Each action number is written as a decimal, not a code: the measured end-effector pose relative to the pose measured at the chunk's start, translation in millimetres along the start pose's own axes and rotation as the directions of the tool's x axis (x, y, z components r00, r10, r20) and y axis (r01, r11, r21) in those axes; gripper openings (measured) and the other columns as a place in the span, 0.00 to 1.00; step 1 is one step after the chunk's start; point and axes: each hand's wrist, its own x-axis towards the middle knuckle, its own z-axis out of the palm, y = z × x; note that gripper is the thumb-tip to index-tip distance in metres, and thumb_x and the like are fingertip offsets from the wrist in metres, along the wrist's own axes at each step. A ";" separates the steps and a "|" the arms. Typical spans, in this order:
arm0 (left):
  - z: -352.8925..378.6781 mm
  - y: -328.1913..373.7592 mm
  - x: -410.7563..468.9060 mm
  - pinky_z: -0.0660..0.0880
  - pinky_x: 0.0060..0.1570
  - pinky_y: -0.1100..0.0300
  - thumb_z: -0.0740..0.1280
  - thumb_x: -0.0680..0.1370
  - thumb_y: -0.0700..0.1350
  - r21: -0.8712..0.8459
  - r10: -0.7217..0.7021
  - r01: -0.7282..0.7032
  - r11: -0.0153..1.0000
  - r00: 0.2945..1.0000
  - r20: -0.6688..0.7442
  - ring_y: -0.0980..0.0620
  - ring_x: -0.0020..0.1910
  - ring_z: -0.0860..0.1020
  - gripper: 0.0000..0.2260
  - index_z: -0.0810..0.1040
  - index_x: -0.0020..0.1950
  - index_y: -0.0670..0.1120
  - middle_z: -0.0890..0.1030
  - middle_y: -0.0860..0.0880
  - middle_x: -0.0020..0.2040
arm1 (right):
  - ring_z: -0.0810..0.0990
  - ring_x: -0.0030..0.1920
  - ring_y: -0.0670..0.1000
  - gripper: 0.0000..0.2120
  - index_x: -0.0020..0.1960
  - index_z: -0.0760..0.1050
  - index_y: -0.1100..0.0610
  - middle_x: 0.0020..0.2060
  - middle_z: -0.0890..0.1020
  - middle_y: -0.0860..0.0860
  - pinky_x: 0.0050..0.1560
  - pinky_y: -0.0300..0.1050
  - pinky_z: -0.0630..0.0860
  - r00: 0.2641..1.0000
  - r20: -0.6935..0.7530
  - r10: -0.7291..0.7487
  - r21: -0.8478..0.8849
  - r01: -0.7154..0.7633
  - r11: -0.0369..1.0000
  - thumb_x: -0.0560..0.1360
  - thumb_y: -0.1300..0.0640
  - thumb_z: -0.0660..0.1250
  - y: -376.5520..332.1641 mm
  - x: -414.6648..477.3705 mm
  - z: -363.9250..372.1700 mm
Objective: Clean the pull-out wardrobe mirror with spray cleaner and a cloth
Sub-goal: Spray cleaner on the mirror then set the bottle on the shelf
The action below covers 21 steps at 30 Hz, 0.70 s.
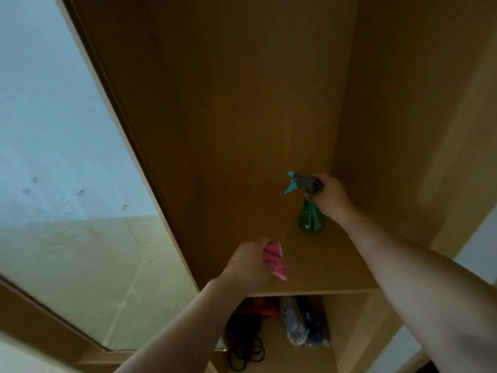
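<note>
The pull-out mirror (67,184) stands at the left, with some marks on its glass. On the wardrobe shelf (330,275) the green spray bottle (309,218) seems to rest, though the light is dim. The right hand (330,196) curls its fingers round the bottle's neck. The left hand (247,261) clenches the pink cloth (273,261). It is best to lift the bottle upright and then aim the nozzle at the marks.

Right hand (332,196) holds spray bottle (309,211) on shelf (317,275); left hand (248,262) grips pink cloth (273,261).
</note>
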 end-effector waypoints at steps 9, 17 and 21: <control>19.0 11.2 -1.9 0.82 0.49 0.54 0.63 0.79 0.35 -0.078 -0.072 0.068 0.995 0.996 -0.047 0.56 0.43 0.85 0.10 0.76 0.57 0.45 0.84 0.48 0.46 | 0.76 0.48 0.52 0.17 0.63 0.73 0.59 0.50 0.78 0.54 0.47 0.48 0.74 0.996 0.087 0.013 0.002 -0.013 1.000 0.75 0.66 0.67 33.4 11.6 7.8; 23.0 26.8 -19.1 0.80 0.44 0.66 0.60 0.79 0.33 -0.079 -0.030 0.025 0.997 0.998 -0.061 0.59 0.40 0.84 0.09 0.76 0.52 0.44 0.85 0.47 0.44 | 0.78 0.52 0.58 0.17 0.62 0.72 0.60 0.49 0.78 0.55 0.49 0.49 0.75 0.994 0.104 0.022 -0.018 -0.020 1.000 0.74 0.66 0.68 45.5 5.4 10.6; 23.0 31.1 -22.2 0.81 0.45 0.62 0.59 0.79 0.32 -0.107 -0.024 0.018 0.994 0.998 -0.060 0.56 0.41 0.85 0.09 0.76 0.51 0.42 0.85 0.44 0.44 | 0.79 0.50 0.56 0.16 0.61 0.73 0.59 0.49 0.79 0.56 0.47 0.48 0.74 0.993 0.113 0.028 -0.032 -0.025 0.999 0.74 0.66 0.68 51.5 2.4 10.8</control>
